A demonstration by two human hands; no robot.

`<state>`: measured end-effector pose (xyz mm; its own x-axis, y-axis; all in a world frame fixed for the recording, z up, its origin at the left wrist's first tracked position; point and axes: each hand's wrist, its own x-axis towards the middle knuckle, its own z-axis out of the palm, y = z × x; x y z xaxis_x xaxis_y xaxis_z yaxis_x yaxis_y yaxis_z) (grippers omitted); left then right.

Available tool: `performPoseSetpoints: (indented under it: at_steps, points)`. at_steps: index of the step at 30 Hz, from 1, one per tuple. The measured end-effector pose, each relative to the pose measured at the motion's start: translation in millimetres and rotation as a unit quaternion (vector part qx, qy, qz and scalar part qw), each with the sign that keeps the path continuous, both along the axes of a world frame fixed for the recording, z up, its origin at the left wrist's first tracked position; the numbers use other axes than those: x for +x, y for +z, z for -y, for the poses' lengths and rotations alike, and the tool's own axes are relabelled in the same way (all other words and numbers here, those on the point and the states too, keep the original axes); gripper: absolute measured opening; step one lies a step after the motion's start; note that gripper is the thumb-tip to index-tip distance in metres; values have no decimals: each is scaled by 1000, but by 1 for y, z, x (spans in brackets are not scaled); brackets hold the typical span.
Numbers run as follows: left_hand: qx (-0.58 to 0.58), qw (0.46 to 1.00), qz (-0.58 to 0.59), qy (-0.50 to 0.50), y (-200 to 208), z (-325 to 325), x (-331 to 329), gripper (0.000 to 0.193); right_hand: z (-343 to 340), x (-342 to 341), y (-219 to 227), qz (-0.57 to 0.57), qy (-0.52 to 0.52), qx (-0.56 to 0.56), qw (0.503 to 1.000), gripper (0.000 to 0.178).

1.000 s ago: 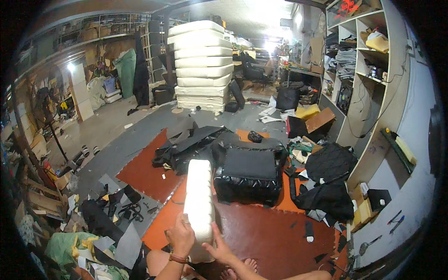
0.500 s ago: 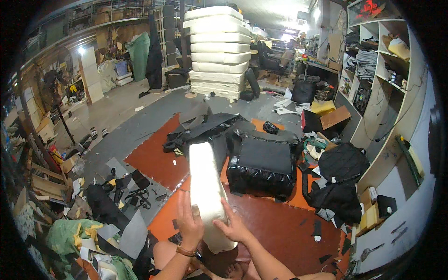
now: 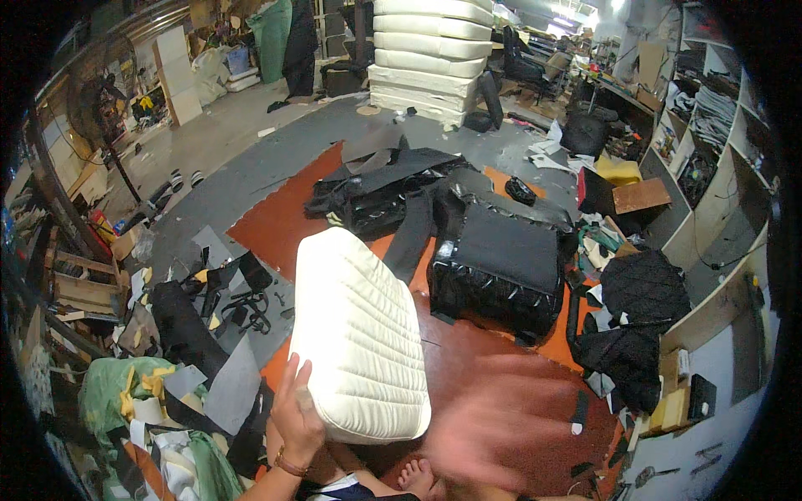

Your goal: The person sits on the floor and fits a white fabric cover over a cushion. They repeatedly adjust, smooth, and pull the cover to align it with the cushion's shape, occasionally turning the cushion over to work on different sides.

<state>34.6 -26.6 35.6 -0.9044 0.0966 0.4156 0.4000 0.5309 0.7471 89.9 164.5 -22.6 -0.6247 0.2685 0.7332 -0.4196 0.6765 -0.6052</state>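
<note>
A white quilted cushion (image 3: 359, 342), with ribbed seams across its face, stands tilted in front of me above the red-brown sheet (image 3: 476, 359). My left hand (image 3: 298, 417) grips its lower left edge, thumb and fingers against the cover. To the right of the cushion, apart from it, my right hand (image 3: 501, 417) is smeared by motion; its fingers look stretched out and nothing shows in them. Beyond the cushion sits a boxy black upholstered piece (image 3: 510, 267), with black fabric (image 3: 384, 184) heaped to its left.
A stack of white cushions (image 3: 430, 67) rises at the back. Fabric scraps and a green sack (image 3: 117, 392) crowd the left. Black quilted fabric (image 3: 643, 288) lies on the right, near shelves (image 3: 710, 175). A pair of scissors (image 3: 656, 476) lies at lower right.
The cushion has turned from its narrow side to show its ribbed face. My right hand has come off it and moved right. The view has tipped downward.
</note>
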Motion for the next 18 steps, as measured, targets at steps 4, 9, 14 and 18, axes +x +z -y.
performPoseSetpoints:
  at_steps: [4, 9, 14, 18]
  points:
    - [-94, 995, 33, 8, -5, 3, 8, 60, 37, -6, -94, 159, 107, -97, 977, 73]
    - [5, 1000, 28, 8, -18, 7, -13, 61, 12, -7, -112, 246, 171, -53, 953, 79]
    - [-20, 999, 17, 24, -27, 14, -16, 55, 25, -13, 35, 35, 204, -32, 978, 76]
    - [-9, 1000, -1, 4, -35, 23, -22, 54, 44, 9, -41, 139, 177, 150, 963, 69]
